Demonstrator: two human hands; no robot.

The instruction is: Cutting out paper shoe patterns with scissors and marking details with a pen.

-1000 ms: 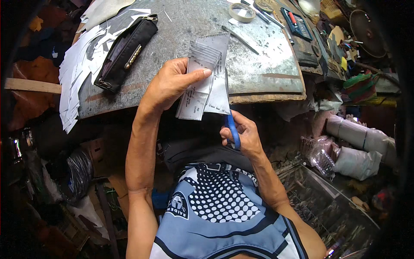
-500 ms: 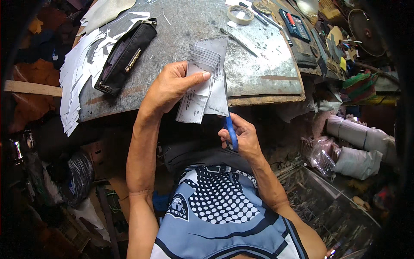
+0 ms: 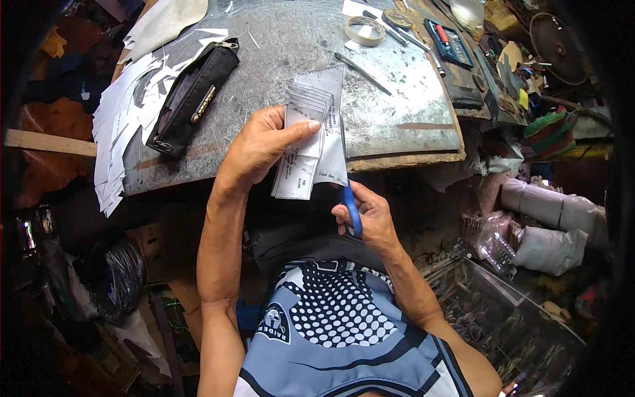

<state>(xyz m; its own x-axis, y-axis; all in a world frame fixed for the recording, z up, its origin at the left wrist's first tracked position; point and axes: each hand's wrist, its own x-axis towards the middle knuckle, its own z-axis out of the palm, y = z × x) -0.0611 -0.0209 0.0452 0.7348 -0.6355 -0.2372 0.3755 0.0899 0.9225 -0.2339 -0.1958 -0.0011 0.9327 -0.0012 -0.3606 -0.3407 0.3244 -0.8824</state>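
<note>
Head view. A worn grey metal surface (image 3: 278, 53) fills the upper middle. On it, left, lies one black pouch (image 3: 194, 98) with a brass clasp, its long axis running from lower left to upper right. Beside it, spilling over the left edge, is a heap of white offcuts (image 3: 122, 132); they overlap too much to count. Farther back sit one tape roll (image 3: 365, 30) and one thin metal rod (image 3: 362, 73), slanted from upper left to lower right. A dark case (image 3: 452, 43) with small tools lies at the right rear corner, in a clutter of odds and ends. Right of the surface, lower down, are two white rolled bundles (image 3: 552, 218) and a clear bin (image 3: 509, 317).

In front of the surface's near edge, above the lap, the left hand (image 3: 261, 145) holds a sheaf of grey-white pieces (image 3: 311, 132). Its grip is pinched on them, thumb on the facing side, fingers behind. The sheaf stands roughly upright, long axis nearly vertical, top tipped slightly right; at least three layers show at the top edge, the exact number unclear. It hides part of the surface's front rim.

Below it, the right hand (image 3: 370, 215) is closed around blue-handled scissors (image 3: 350, 208), one pair. The handles point down, the blades up into the sheaf's lower edge, mostly hidden.
</note>
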